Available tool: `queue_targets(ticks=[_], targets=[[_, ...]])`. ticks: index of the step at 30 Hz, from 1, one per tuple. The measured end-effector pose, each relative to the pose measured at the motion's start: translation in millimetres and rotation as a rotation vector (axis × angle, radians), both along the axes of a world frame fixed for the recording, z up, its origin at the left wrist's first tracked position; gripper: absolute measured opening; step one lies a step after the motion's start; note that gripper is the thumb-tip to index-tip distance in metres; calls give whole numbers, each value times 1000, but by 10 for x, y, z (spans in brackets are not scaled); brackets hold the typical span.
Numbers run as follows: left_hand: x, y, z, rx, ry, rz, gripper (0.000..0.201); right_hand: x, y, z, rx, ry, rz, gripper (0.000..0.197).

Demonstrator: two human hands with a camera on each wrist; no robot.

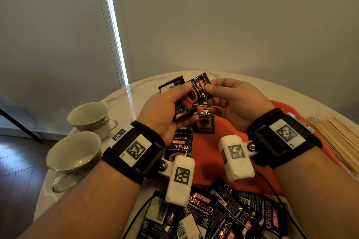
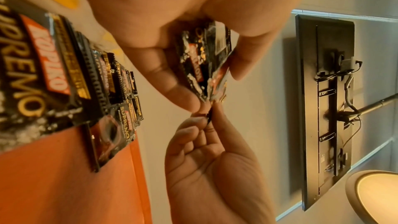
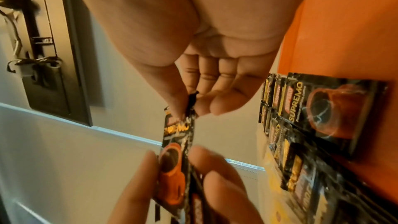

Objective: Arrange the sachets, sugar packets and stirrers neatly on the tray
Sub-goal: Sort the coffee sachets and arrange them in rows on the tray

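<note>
Several coffee sachets point(image 1: 191, 98) are being held in a small stack above the far end of the tray point(image 1: 223, 153), clear of its surface. The left hand point(image 1: 165, 114) is gripping the stack, thumb over the printed faces and fingers curled beneath, apparently to keep the bundle squared. The right hand point(image 1: 237, 101) is pinching the top sachet's upper edge between thumb and forefinger, remaining fingers loosely curled; judged as peeling one off for laying down.

Sachets already on the tray point(image 1: 204, 120) are lying face up in a line along its left side, each overlapping the next, labels turned one way; this looks like the row being built.

Loose sachets point(image 1: 209, 217), unsorted, are heaped at the near edge of the table point(image 1: 136, 87), some face down with barcodes showing, within easy reach of both hands.

Wooden stirrers point(image 1: 338, 137) are lying in a bundle just right of the tray, not yet on it.

Two teacups point(image 1: 85, 132) are standing on the table well left of the tray.

Sugar packets: none identifiable with certainty in any view.
</note>
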State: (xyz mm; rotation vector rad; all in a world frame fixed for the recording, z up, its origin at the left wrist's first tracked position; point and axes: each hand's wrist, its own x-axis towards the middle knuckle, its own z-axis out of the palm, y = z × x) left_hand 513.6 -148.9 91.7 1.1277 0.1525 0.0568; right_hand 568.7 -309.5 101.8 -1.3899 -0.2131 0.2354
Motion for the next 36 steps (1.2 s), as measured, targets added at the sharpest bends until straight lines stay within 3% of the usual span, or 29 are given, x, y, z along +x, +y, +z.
queue_targets(ticks=[7,10,12,17,23,30,36], targets=[[-14,-35,-14,104,-107,-103,15,41,-41,62,259,59,-67,9],[-26,-43,-37,136,-138,-155,24,35,-27,60,344,108,-73,9],[-20,-24,-44,125,-150,-136,28,30,-4,51,329,92,-73,11],[56,16,-47,38,-79,79,14,50,1,38,258,-60,-116,13],[111,30,-23,-153,-33,203,24,25,28,42,235,-156,-108,17],[160,45,-91,-125,-28,242,17,-20,41,20,127,27,-18,20],[132,53,-54,-146,9,273,12,26,-106,-21,155,158,-217,20]])
